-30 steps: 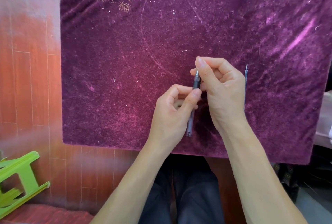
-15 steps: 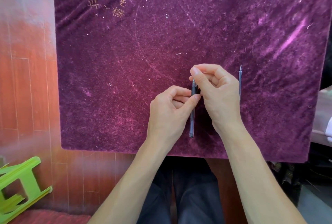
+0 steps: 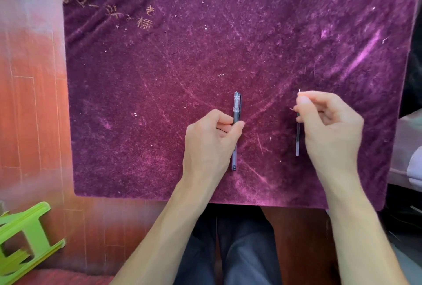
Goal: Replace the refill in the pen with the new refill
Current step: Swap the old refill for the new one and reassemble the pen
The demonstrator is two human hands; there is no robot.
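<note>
Hands apart. Left hand [image 3: 211,141] clamped on capped pen [image 3: 236,125], lying on purple-covered surface [image 3: 159,79]. Right hand [image 3: 328,129] pinching loose refill [image 3: 297,141] beside it. Pen looks assembled; whether swap is done, cannot tell.

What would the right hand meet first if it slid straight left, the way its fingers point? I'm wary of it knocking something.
The refill beside its fingers, seemingly already touching it. Beyond lies bare cloth, then the pen; depth is unclear.
</note>
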